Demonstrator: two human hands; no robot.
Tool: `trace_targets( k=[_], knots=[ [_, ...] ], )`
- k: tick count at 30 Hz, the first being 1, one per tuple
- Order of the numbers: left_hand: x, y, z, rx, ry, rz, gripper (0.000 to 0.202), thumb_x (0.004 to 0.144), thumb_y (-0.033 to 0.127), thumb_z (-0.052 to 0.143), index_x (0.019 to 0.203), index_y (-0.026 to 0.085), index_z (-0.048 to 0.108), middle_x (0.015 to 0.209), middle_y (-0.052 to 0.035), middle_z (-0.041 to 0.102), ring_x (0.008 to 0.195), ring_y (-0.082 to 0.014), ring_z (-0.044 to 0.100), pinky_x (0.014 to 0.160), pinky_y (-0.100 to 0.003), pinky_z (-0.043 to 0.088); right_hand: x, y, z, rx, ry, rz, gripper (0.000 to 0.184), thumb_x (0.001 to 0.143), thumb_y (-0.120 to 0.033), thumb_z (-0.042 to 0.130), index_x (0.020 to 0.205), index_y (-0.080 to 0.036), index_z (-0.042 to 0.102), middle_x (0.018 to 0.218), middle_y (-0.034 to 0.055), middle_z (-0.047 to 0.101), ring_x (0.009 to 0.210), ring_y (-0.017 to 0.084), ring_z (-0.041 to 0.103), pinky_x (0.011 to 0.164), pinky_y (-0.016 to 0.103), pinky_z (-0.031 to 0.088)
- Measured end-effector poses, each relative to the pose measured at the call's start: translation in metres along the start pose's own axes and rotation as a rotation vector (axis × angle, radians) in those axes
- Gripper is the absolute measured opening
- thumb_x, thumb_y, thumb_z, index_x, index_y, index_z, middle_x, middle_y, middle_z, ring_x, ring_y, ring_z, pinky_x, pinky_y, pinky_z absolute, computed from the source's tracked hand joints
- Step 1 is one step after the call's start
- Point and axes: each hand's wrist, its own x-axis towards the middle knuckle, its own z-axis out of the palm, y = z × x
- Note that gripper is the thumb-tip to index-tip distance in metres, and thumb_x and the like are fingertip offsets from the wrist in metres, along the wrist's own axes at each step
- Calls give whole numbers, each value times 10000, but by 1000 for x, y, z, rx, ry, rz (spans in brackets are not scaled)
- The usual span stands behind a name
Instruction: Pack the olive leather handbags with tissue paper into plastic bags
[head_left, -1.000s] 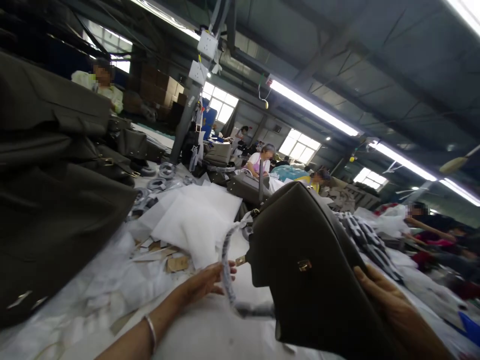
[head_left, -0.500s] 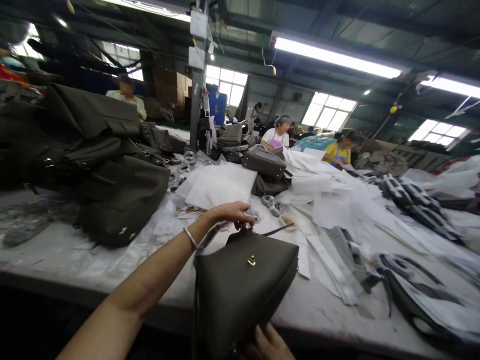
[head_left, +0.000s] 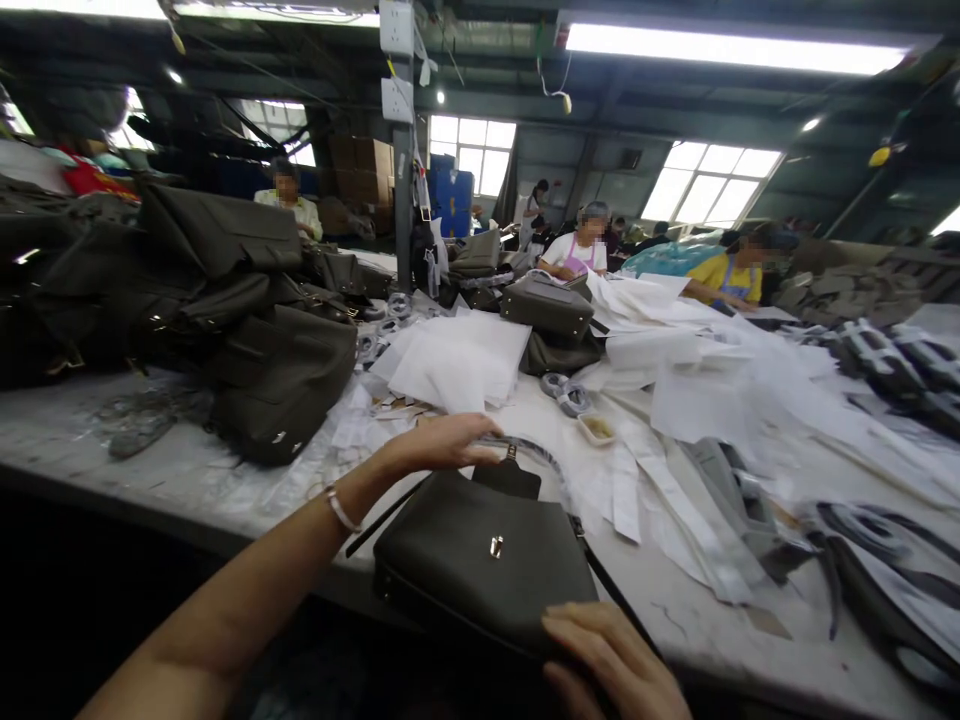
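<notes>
A dark olive handbag (head_left: 480,570) with a small gold clasp (head_left: 496,547) lies tilted at the table's front edge. Its flap (head_left: 506,480) is folded back behind the top. A plastic-wrapped handle (head_left: 544,455) arches above it, and a dark strap (head_left: 619,595) trails down the right side. My left hand (head_left: 457,440) is at the handle's left part, fingers and thumb around it; part of that hold is hidden. At the bag's lower right corner, my right hand (head_left: 611,655) grips the edge, fingers over the front and thumb lower down.
Dark bags (head_left: 277,380) are piled on the left. White sheets (head_left: 457,350) cover the table's middle and right. A small dish (head_left: 596,430), tape rolls (head_left: 566,393) and a grey tape dispenser (head_left: 739,500) lie beyond the bag. Several people work farther back.
The handbag has turned and tipped flatter, its clasp now lower. My left hand has moved from the bag's top to the handle. My right hand has come up from underneath to the right corner.
</notes>
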Motion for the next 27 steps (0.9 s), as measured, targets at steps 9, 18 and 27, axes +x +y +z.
trace_targets(
  k=[9,18,27],
  knots=[
    [-131,13,75,-32,132,-267,821,723,249,814,1445,306,429,1597,-83,284,1474,-328,239,1185,-537,272,6,44,13,-483,-8,-117,515,857,-149,554,1370,-186,551,1384,46,601,1296,267,542,1016,402,505],
    [-82,43,133,261,262,-54,684,761,125,738,1390,205,482,1439,-119,530,1381,-315,426,1138,-538,377,17,76,-40,-170,-265,227,168,886,-407,661,971,-289,746,949,8,769,904,202,727,835,298,579],
    [-48,55,154,511,172,-36,563,935,482,546,1393,160,491,1347,-210,586,1236,-393,561,1034,-659,395,87,76,-3,92,-478,229,212,891,-172,559,938,-232,757,867,26,730,840,184,691,794,266,531]
  ],
)
